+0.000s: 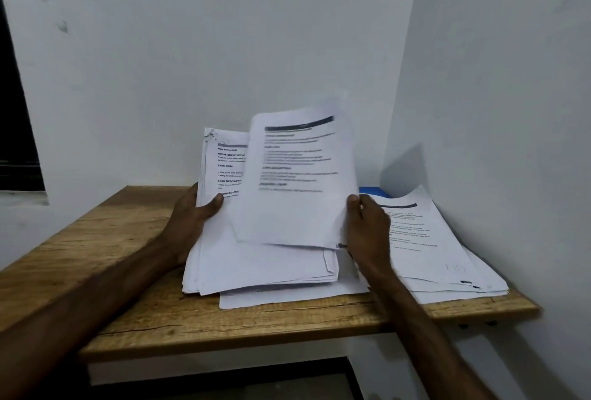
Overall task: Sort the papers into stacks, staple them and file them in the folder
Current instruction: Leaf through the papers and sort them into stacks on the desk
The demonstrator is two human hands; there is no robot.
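As a person stands at a wooden table (134, 313) set into the corner of a white-walled room, the left hand (192, 214) grips a thick sheaf of papers (256, 265) by its left edge. The thumb is curled over the printed front page and the fingers are hidden behind, with the sheaf leaning back and its lower end down on the tabletop. The right hand (367, 230) pinches a front sheet (297, 201) at its right edge, thumb on the face of the page, holding it raised and tilted in front of the sheaf. Its print is blurred and unreadable, and whether it is one page or several cannot be told. To the right, just beside the right wrist, a second stack of papers (447, 249) lies flat on the table close to the side wall, its top page showing a dark header bar and lines of text. A corner of a blue folder (372, 191) peeks out behind that stack, near the back wall. One loose sheet (287, 299) lies flat under the sheaf, toward the table's front edge. A dark window opening (16, 131) shows at far left.
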